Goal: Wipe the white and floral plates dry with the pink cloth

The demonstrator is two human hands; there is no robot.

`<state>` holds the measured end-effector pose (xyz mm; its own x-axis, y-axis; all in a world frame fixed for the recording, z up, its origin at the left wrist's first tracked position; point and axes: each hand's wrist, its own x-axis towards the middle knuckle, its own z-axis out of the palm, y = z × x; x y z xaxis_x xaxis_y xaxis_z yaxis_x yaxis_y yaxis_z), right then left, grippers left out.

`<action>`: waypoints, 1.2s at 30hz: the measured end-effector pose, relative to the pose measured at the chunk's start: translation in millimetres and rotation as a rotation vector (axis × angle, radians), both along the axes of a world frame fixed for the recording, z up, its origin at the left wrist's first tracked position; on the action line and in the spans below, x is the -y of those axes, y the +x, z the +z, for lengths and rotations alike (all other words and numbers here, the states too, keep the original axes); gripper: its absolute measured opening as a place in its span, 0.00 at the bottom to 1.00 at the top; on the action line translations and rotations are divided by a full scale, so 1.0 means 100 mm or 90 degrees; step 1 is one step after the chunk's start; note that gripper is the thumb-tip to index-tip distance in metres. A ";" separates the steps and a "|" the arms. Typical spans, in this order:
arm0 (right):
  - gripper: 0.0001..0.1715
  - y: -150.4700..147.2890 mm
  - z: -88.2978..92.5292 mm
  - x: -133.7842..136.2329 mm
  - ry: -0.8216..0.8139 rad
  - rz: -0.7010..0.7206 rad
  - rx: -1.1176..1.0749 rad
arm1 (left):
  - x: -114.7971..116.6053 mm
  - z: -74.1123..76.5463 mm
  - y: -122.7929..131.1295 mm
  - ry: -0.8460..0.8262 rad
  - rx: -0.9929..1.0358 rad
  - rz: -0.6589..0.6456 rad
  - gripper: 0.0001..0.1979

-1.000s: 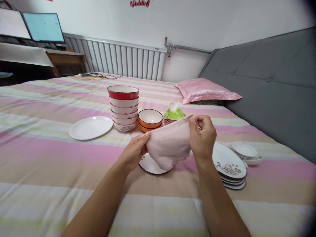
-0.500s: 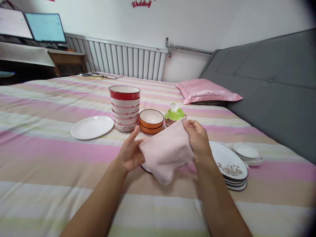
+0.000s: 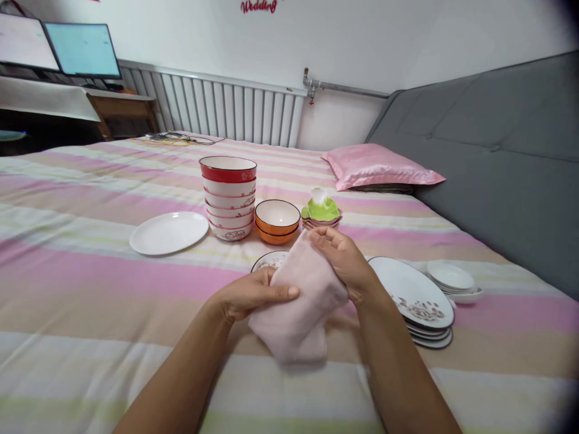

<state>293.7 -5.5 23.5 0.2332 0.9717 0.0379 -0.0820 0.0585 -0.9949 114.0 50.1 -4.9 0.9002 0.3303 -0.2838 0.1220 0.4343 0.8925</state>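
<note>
A pale pink cloth (image 3: 304, 301) hangs between my two hands above the bed. My left hand (image 3: 253, 294) pinches its left side, thumb lying on top and fingers behind. At the upper right corner my right hand (image 3: 342, 262) grips the cloth, its fingers curled round the edge. Behind the cloth, partly covered, a patterned plate (image 3: 268, 260) with a dark rim lies on the bedspread. Just beyond stand two stacked orange bowls (image 3: 277, 228) and a stack of leaf-shaped dishes with a green one (image 3: 323, 208) on top.
A tall stack of red and white bowls (image 3: 230, 199) stands beside a white oval plate (image 3: 169, 234). To the right lie stacked oval plates (image 3: 414, 289) and small white dishes (image 3: 451, 277). A pink pillow (image 3: 380, 166) rests near the grey headboard (image 3: 488, 138).
My left thumb has come down onto the cloth. My right hand has moved left and lower, and the cloth has turned and hangs further down, exposing part of the patterned plate.
</note>
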 end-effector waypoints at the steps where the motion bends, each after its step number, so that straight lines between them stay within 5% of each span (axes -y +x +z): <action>1: 0.23 0.01 0.00 0.00 -0.012 0.026 -0.007 | 0.00 0.01 0.00 -0.002 -0.011 0.010 0.15; 6: 0.28 0.10 0.02 0.07 -0.091 0.258 0.017 | -0.02 0.06 -0.04 0.012 -0.015 0.030 0.13; 9: 0.31 0.14 0.04 0.09 -0.104 0.265 0.032 | -0.05 0.06 -0.06 0.034 -0.014 0.036 0.13; 12: 0.33 0.15 0.03 0.08 -0.040 0.151 0.006 | -0.11 0.05 -0.06 0.064 -0.015 0.080 0.15; 16: 0.33 0.19 0.03 0.05 0.082 -0.101 0.056 | -0.21 0.00 -0.01 0.159 -0.049 0.288 0.16; 19: 0.33 0.21 0.05 0.05 0.220 -0.299 0.241 | -0.25 -0.05 0.02 0.225 -0.082 0.448 0.18; 22: 0.36 0.17 0.02 0.03 0.263 -0.360 0.451 | -0.27 -0.08 0.02 0.278 -0.100 0.552 0.20; 26: 0.33 0.03 -0.11 -0.04 0.202 -0.143 0.561 | -0.31 -0.10 0.02 0.338 -0.141 0.620 0.21; 30: 0.33 -0.06 -0.18 -0.04 0.057 0.334 0.518 | -0.35 -0.10 0.00 0.355 -0.175 0.641 0.21; 32: 0.32 -0.06 -0.16 -0.01 -0.037 0.499 0.446 | -0.37 -0.12 -0.02 0.388 -0.229 0.617 0.21; 34: 0.24 -0.03 -0.14 0.01 -0.086 0.491 0.419 | -0.39 -0.14 -0.04 0.444 -0.296 0.566 0.21; 36: 0.16 0.00 -0.14 -0.01 -0.100 0.337 0.483 | -0.41 -0.18 -0.05 0.495 -0.358 0.519 0.19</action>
<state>294.2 -4.8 9.9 -0.2741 0.9511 -0.1422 0.6143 0.0594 -0.7868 109.0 91.4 -22.5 0.1737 0.9839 -0.0418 0.5121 -0.0540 0.8572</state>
